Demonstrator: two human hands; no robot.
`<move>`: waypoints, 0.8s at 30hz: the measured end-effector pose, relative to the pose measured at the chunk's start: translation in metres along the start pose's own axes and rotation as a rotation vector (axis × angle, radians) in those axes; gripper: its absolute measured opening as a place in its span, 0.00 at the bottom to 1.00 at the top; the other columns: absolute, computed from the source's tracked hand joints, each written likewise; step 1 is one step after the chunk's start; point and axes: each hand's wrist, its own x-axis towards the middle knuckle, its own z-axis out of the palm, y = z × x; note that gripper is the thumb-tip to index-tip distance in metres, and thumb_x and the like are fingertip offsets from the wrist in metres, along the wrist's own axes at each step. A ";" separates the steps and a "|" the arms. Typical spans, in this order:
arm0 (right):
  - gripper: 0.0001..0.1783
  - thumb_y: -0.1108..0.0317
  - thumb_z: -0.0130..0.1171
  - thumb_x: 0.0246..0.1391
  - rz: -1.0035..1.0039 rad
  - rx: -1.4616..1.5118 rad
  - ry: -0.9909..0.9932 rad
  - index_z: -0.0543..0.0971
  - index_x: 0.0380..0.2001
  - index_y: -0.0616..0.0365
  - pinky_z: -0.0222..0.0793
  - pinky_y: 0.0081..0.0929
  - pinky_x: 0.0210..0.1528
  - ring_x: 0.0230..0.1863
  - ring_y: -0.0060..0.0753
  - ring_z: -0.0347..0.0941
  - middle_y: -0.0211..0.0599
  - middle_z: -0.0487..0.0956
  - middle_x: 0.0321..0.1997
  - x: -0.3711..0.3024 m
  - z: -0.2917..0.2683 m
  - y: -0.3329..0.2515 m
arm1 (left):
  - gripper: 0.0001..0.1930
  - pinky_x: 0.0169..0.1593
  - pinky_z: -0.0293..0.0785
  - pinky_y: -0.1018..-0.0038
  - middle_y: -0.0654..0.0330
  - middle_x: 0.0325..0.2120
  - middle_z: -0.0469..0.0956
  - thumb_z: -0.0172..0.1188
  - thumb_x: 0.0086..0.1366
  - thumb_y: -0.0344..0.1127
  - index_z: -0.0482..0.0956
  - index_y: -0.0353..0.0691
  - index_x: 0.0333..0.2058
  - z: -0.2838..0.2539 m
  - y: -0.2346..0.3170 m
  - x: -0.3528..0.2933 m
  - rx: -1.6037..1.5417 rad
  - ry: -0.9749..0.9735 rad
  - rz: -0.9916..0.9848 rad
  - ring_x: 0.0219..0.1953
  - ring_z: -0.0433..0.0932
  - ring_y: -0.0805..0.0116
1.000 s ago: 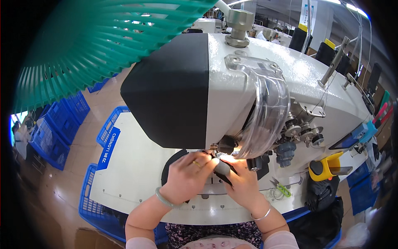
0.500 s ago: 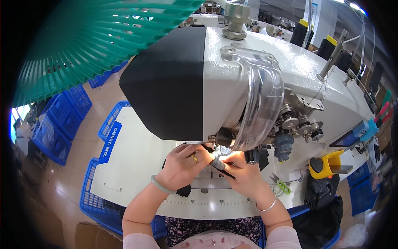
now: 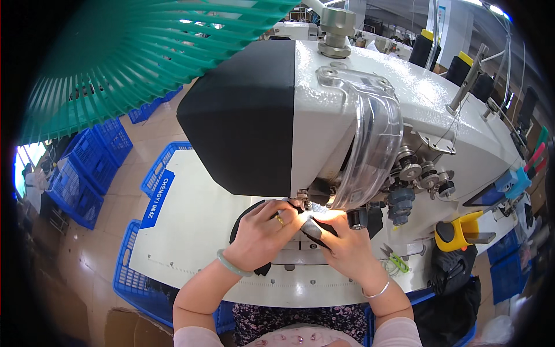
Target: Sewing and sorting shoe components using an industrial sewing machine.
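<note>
A white sewing machine (image 3: 324,127) with a black end cover stands over a white table. Under its lit needle area lies a fabric piece, black with a grey mesh part (image 3: 311,228). My left hand (image 3: 269,231), with a ring and a pale green bangle, pinches the fabric from the left, close to the presser foot (image 3: 302,200). From the right, my right hand (image 3: 347,243), a silver bangle on its wrist, grips the grey part between thumb and fingers. Black fabric shows behind both hands. The fingertips at the needle are partly hidden.
Green-handled snips (image 3: 397,261) lie on the table (image 3: 191,231) right of my hand, near a yellow holder (image 3: 459,231). Blue baskets (image 3: 130,277) stand along the table's edge. A green slatted basket (image 3: 133,63) hangs over the upper left. Black fabric (image 3: 451,272) is piled at right.
The grey mesh part has turned a little and sits slightly nearer the needle between my hands. The whole view has shifted slightly to the right. Both hands keep their hold.
</note>
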 end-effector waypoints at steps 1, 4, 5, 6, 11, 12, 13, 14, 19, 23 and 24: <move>0.25 0.75 0.60 0.33 0.007 -0.011 0.013 0.79 0.42 0.49 0.62 0.38 0.46 0.39 0.43 0.71 0.34 0.77 0.40 0.000 0.000 -0.001 | 0.13 0.39 0.79 0.73 0.64 0.31 0.74 0.57 0.44 0.28 0.78 0.38 0.33 0.000 0.000 0.000 -0.001 0.002 0.000 0.41 0.76 0.66; 0.21 0.76 0.59 0.35 -0.005 -0.015 0.042 0.79 0.39 0.53 0.59 0.39 0.50 0.37 0.40 0.72 0.34 0.77 0.39 0.001 -0.001 -0.002 | 0.13 0.39 0.79 0.73 0.63 0.31 0.74 0.57 0.45 0.28 0.78 0.37 0.33 0.000 0.001 0.000 0.008 -0.015 -0.003 0.42 0.76 0.65; 0.21 0.76 0.59 0.35 -0.006 -0.018 0.040 0.79 0.39 0.53 0.59 0.39 0.50 0.37 0.40 0.72 0.34 0.77 0.39 0.000 0.000 -0.001 | 0.12 0.40 0.79 0.72 0.62 0.32 0.74 0.57 0.46 0.28 0.78 0.37 0.33 -0.001 0.003 0.001 0.015 -0.028 -0.015 0.43 0.76 0.64; 0.19 0.76 0.58 0.36 -0.025 -0.024 0.051 0.79 0.38 0.55 0.60 0.40 0.51 0.35 0.39 0.72 0.34 0.77 0.39 -0.002 0.002 -0.001 | 0.12 0.40 0.79 0.72 0.61 0.32 0.74 0.57 0.46 0.28 0.77 0.37 0.33 -0.002 0.005 0.001 0.021 -0.041 -0.028 0.43 0.76 0.63; 0.17 0.76 0.58 0.38 -0.060 -0.061 0.072 0.79 0.37 0.61 0.60 0.43 0.54 0.33 0.37 0.72 0.34 0.78 0.39 -0.006 0.007 -0.001 | 0.12 0.37 0.78 0.71 0.63 0.31 0.77 0.60 0.47 0.26 0.79 0.39 0.33 0.000 0.009 0.001 -0.062 0.053 -0.063 0.36 0.77 0.63; 0.20 0.77 0.60 0.33 -0.066 -0.097 0.078 0.80 0.36 0.60 0.65 0.37 0.46 0.36 0.37 0.72 0.34 0.78 0.40 -0.005 0.006 -0.002 | 0.13 0.34 0.77 0.71 0.63 0.30 0.78 0.62 0.47 0.24 0.80 0.41 0.34 0.000 0.007 0.000 -0.138 0.089 -0.096 0.32 0.77 0.64; 0.22 0.78 0.61 0.28 -0.072 -0.127 0.082 0.80 0.36 0.58 0.70 0.30 0.38 0.40 0.36 0.73 0.34 0.78 0.41 -0.005 0.006 -0.003 | 0.13 0.34 0.77 0.71 0.63 0.30 0.78 0.62 0.47 0.24 0.80 0.41 0.34 0.000 0.004 -0.002 -0.137 0.089 -0.103 0.32 0.77 0.64; 0.22 0.78 0.61 0.28 -0.075 -0.123 0.077 0.80 0.36 0.58 0.70 0.30 0.38 0.40 0.36 0.73 0.34 0.78 0.41 -0.004 0.006 -0.004 | 0.11 0.34 0.77 0.72 0.63 0.30 0.78 0.63 0.48 0.26 0.80 0.40 0.33 -0.001 0.000 -0.004 -0.291 0.033 -0.306 0.32 0.78 0.65; 0.23 0.78 0.59 0.33 -0.008 -0.034 0.068 0.80 0.40 0.60 0.62 0.44 0.53 0.39 0.38 0.72 0.33 0.78 0.37 -0.006 0.004 -0.008 | 0.10 0.33 0.76 0.75 0.63 0.30 0.79 0.64 0.48 0.27 0.81 0.40 0.32 0.001 0.010 -0.003 -0.203 0.068 -0.274 0.32 0.79 0.68; 0.23 0.78 0.58 0.33 0.003 -0.043 0.055 0.80 0.40 0.59 0.62 0.44 0.53 0.39 0.38 0.72 0.33 0.77 0.34 -0.009 0.005 -0.006 | 0.12 0.35 0.78 0.75 0.64 0.32 0.79 0.61 0.45 0.27 0.81 0.39 0.33 0.005 0.012 -0.007 -0.068 0.098 -0.148 0.35 0.79 0.68; 0.23 0.78 0.58 0.33 0.000 -0.050 0.063 0.80 0.40 0.59 0.63 0.44 0.52 0.39 0.39 0.72 0.33 0.77 0.34 -0.008 0.004 -0.007 | 0.13 0.37 0.78 0.74 0.64 0.33 0.78 0.60 0.45 0.27 0.80 0.39 0.33 0.006 0.012 -0.008 -0.057 0.099 -0.134 0.37 0.78 0.68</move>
